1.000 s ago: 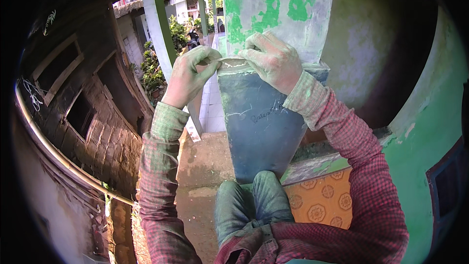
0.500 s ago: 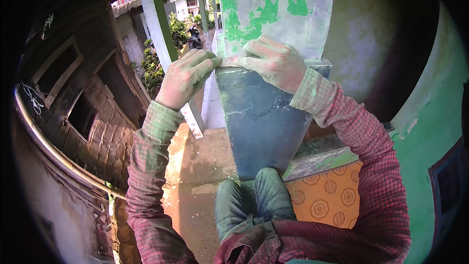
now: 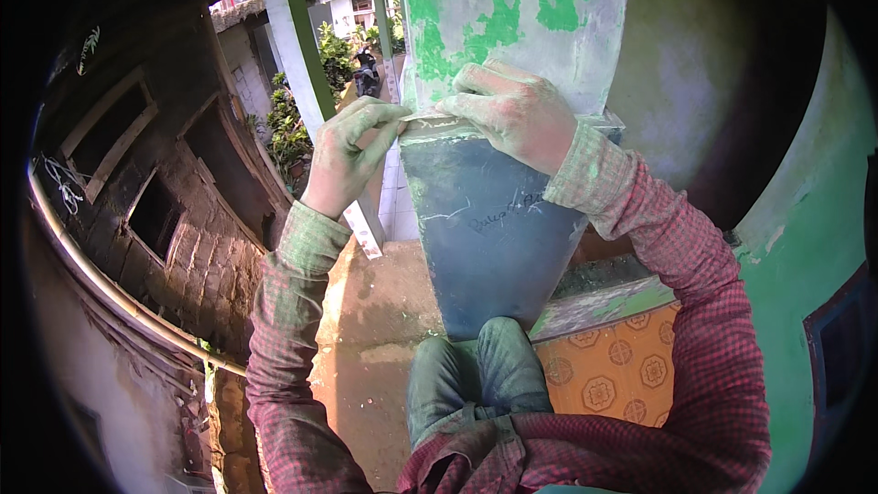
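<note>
My left hand point(image 3: 347, 151) is closed at the left corner of a narrow ledge point(image 3: 599, 126) on a pillar, with fingertips on a thin pale strip point(image 3: 422, 117). My right hand point(image 3: 517, 119) is closed beside it, its curled fingertips at the same strip; whether they grip it I cannot make out. Pale dust coats both hands. Above the ledge the pillar's whitish face point(image 3: 512, 37) shows patches of green paint; below it is a dark blue-grey face point(image 3: 485, 256) with handwriting and cracks.
Orange patterned tiles point(image 3: 599, 366) and my bent legs point(image 3: 508, 366) are below. A weathered dark wall point(image 3: 165, 201) with a bamboo pole point(image 3: 119, 293) runs along the left. A green wall point(image 3: 786, 265) curves at right. Plants point(image 3: 288, 137) and a motorbike point(image 3: 366, 73) stand beyond a post point(image 3: 306, 64).
Both hands stay at the ledge, shifting only slightly and regripping. The pale strip between them lies less exposed than a second ago, and the view has shifted a little.
</note>
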A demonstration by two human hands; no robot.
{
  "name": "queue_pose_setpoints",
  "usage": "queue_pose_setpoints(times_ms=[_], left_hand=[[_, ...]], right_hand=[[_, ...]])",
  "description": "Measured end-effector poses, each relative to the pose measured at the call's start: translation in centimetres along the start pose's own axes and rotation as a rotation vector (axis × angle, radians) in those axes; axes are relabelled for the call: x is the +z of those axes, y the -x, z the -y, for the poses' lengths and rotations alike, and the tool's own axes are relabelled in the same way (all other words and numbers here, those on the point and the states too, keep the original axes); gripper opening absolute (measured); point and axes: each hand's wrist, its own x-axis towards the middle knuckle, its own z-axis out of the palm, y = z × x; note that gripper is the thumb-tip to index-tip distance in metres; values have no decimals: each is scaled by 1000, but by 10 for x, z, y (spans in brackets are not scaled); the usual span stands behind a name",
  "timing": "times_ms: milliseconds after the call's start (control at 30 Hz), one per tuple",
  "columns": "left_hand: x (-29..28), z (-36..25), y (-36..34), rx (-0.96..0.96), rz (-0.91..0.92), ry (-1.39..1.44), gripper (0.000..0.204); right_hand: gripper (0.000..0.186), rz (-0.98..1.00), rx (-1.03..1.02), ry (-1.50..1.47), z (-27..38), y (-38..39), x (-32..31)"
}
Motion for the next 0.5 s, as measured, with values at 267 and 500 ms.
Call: queue_pose_setpoints(times_ms=[267, 500], left_hand=[[6, 18, -3, -341, 6, 525, 18], [10, 14, -1, -416, -88, 668, 20]], right_hand=[[53, -95, -36, -76, -4, 5, 8], [68, -19, 47, -45, 8, 8, -10]])
